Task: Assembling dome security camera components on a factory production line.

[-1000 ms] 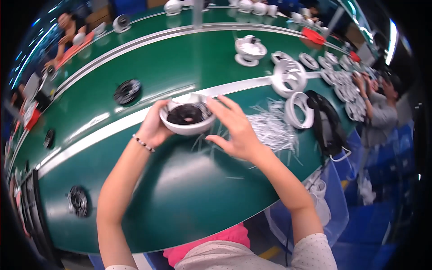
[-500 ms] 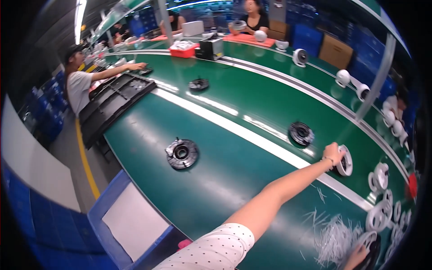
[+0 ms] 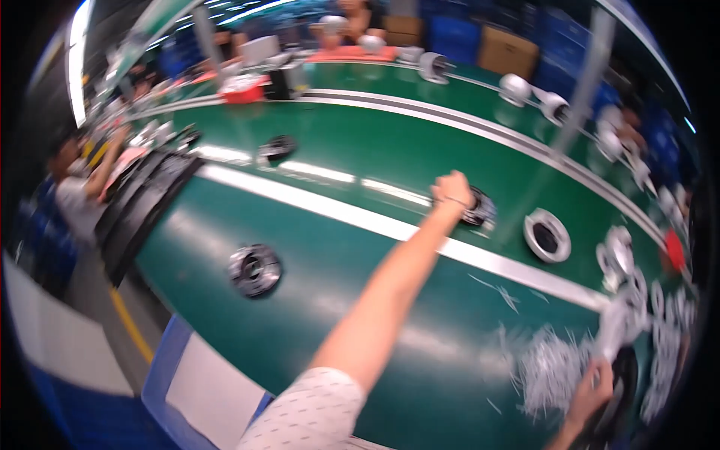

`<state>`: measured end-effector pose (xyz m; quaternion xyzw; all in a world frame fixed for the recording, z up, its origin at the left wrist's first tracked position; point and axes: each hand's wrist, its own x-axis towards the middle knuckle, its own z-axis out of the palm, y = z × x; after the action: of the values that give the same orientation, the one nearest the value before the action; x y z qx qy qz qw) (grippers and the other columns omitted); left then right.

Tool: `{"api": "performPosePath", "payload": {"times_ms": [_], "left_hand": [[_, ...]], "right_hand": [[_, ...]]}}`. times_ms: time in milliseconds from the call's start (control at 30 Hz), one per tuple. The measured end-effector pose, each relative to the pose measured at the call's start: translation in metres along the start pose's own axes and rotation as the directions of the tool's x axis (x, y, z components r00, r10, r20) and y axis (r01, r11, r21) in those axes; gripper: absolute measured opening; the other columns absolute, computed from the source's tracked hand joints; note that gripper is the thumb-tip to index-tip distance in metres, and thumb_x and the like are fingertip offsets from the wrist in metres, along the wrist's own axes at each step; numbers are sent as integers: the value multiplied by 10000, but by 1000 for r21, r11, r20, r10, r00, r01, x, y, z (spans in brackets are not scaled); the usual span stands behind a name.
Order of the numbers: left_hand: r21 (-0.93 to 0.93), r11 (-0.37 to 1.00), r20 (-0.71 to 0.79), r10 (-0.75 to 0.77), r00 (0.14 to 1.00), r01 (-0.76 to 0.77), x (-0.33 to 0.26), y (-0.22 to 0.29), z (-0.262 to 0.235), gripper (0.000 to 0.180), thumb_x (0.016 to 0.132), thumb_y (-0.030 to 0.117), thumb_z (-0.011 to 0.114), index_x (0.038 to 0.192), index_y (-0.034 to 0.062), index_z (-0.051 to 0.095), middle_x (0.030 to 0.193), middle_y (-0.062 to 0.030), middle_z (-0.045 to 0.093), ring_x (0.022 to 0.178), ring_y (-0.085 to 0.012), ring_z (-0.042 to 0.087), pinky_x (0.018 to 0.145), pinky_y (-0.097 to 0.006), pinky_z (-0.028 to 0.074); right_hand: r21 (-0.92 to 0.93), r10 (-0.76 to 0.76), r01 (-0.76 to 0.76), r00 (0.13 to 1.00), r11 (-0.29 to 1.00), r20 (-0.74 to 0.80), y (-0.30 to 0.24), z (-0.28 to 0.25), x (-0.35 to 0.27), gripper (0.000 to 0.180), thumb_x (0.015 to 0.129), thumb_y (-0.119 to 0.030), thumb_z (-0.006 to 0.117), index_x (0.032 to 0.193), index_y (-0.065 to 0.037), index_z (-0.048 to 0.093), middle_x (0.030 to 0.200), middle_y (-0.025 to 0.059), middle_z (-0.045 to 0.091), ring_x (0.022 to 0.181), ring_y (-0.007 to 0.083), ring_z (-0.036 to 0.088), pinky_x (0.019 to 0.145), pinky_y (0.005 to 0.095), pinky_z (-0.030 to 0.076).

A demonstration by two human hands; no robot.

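My left hand [image 3: 454,193] reaches far across the green table with curled fingers. It meets the left edge of a black disc-shaped part [image 3: 484,212], covering some of it; the fingertips are hidden. To the right of that part rests a white ring [image 3: 547,236] with a dark centre. My right hand [image 3: 592,388], low at the right, has its fingers closed at the lower end of a blurred white ring-shaped part [image 3: 613,339]. A dark curved thing [image 3: 624,382] is close beside that hand. Another black disc-shaped part [image 3: 255,270] lies on the near left of the table.
Thin white strips [image 3: 551,371] are piled by my right hand. White rings [image 3: 656,352] line the far right. A black tray [image 3: 150,206] stands at the left, near a co-worker [image 3: 79,187]. One more black part [image 3: 278,148] sits further back. A blue bin [image 3: 161,352] is at lower left.
My left hand has let go of the white ring and moved left to the black disc-shaped part. My right hand has come up further into view. The whole view has shifted and blurred.
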<state>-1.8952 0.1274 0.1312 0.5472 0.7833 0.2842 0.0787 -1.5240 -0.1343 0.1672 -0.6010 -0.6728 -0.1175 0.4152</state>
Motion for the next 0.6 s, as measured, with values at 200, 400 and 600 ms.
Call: {"api": "performPosePath", "payload": {"times_ms": [200,400,600], "left_hand": [[-647,763,64,52,997,2,18,-80,-10,264,706,22,548,965,-6,589,840,-117,609,759,-199,584,696,-302,482],[-860,432,367,153,917,272,-88,-19,-65,219,800,21,490,1013,4,536,872,-47,580,698,-107,553,598,-232,467],[-924,318,287,209,935,212,-152,-47,-115,270,827,7,443,1097,-6,434,998,-95,549,874,-149,564,698,-262,506]], "right_hand": [[430,-595,502,797,750,106,-118,44,-8,104,659,-45,588,759,-51,562,669,77,551,531,233,492,486,347,373],[474,-682,506,396,721,615,-140,59,-58,217,673,-166,630,841,-49,562,957,63,569,797,190,551,651,319,408],[348,-473,321,605,881,640,-172,61,-29,910,541,-476,716,1238,-39,328,1325,232,177,1191,440,209,912,573,236]]}}
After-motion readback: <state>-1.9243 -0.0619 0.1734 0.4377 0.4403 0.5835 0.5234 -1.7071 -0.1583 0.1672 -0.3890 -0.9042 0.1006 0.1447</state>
